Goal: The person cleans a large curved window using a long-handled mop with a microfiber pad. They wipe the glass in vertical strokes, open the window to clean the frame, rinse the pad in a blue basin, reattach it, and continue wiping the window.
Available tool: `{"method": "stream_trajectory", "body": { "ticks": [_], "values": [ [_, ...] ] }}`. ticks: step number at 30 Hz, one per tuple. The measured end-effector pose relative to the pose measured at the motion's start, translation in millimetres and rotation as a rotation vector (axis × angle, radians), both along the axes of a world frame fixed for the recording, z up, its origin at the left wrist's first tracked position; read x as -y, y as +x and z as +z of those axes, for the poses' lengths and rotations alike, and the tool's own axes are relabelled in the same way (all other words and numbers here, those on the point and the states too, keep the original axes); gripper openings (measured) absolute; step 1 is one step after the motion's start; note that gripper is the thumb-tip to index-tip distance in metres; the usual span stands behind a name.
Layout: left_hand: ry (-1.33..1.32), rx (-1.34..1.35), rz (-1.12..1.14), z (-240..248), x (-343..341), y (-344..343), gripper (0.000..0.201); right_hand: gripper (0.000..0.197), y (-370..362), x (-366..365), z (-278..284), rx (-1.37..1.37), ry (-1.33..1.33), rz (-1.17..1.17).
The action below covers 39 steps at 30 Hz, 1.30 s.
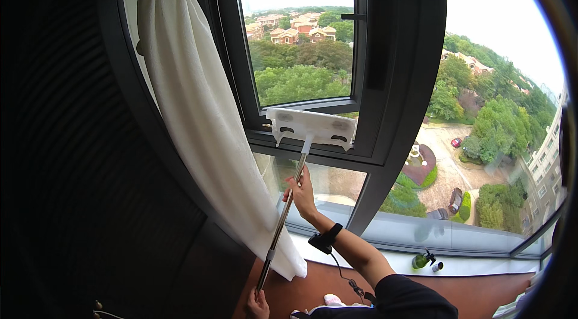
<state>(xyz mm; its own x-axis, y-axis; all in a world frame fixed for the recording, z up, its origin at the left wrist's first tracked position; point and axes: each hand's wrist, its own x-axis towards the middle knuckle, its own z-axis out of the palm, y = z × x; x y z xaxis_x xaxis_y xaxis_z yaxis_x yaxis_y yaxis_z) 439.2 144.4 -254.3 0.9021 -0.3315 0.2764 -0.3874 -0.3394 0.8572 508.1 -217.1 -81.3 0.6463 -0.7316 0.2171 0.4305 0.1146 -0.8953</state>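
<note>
A flat mop with a long metal pole [281,222] slants up toward the window. Its wide head [313,128], wrapped in a white cloth, lies at the bottom rail of the opened window sash [313,104]; whether it presses on the frame I cannot tell. Partway up the pole, below the head, my right hand [302,194] is closed around it. My left hand [257,305] grips the pole's lower end, partly cut off by the picture's edge. A black strap with a small device and a cable [326,238] sits on my right wrist.
A long white curtain [198,108] hangs left of the window, close beside the pole. On the white sill to the right stand a green spray bottle [421,260] and a small dark container [438,266]. A window handle [353,17] juts from the dark frame. The floor [475,292] is reddish brown.
</note>
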Motion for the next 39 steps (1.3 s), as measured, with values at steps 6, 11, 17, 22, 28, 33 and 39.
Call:
{"method": "stream_trajectory", "body": {
  "ticks": [6,11,17,22,28,33,39],
  "values": [
    [0.022,0.010,-0.023,43.7,25.5,-6.9,0.034,0.058,-3.7,6.5,48.4,0.088,-0.119,-0.012],
    [-0.139,0.014,-0.046,53.2,44.6,1.2,0.035,0.060,-6.4,16.5,86.7,0.138,-0.146,0.009],
    [-0.079,0.069,-0.034,50.2,39.3,1.2,0.039,0.063,-4.8,12.9,85.8,0.127,-0.142,-0.014],
    [-0.035,0.129,-0.059,57.4,30.6,0.7,0.038,0.062,-8.0,6.9,72.6,0.091,-0.156,-0.003],
    [0.102,0.180,-0.032,57.7,14.0,-6.9,0.034,0.066,-11.1,-2.5,37.8,-0.012,-0.079,0.007],
    [0.167,0.076,-0.053,57.9,2.5,-12.6,0.031,0.067,-11.5,-8.5,11.1,-0.029,-0.034,0.020],
    [0.180,0.135,-0.021,59.6,-1.4,-8.1,0.030,0.066,-4.4,-13.9,10.0,-0.038,0.047,0.024]
  ]
}}
